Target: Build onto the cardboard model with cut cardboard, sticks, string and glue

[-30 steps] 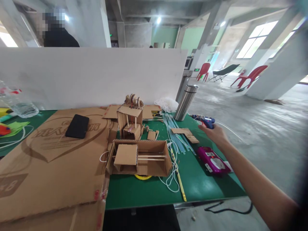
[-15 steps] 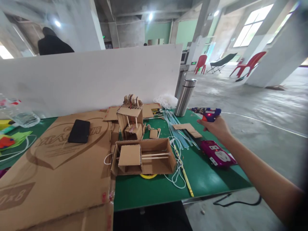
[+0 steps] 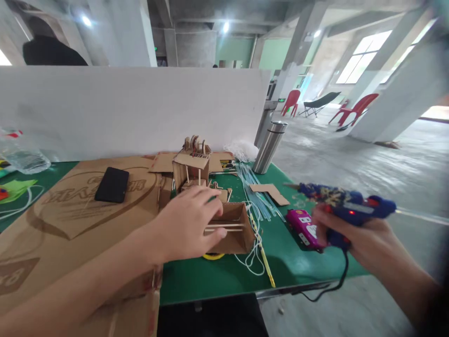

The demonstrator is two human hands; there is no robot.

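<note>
Nearest the camera, the right hand (image 3: pixel 365 243) is clenched around the grip of a blue glue gun (image 3: pixel 345 206), held in the air off the near right corner of the green counter (image 3: pixel 217 276); its nozzle points left toward the cardboard box (image 3: pixel 231 227) and a black cord hangs down from the grip. Left of the glue gun, the left hand (image 3: pixel 187 222) lies over the open cardboard box, fingers (image 3: pixel 213 236) loosely spread and resting on its top and front edge, not closed around anything; two thin wooden sticks cross the box opening just beside the fingertips. Between the box and the glue gun lie a tangle of white cord (image 3: pixel 250 260), a yellow stick (image 3: pixel 261 255) and a pink power strip (image 3: pixel 305 227), the strip just below the gun's nozzle. Left of the box a big cardboard sheet (image 3: pixel 70 234) covers the counter, with a black phone (image 3: pixel 112 184) lying on it. Behind the box stands a small cardboard model (image 3: pixel 191 168), with clear glue sticks (image 3: pixel 250 185) and a cardboard scrap (image 3: pixel 270 192) to the right of it. Farther back a steel flask (image 3: pixel 269 147) stands upright before a white board (image 3: pixel 133 107).
</note>
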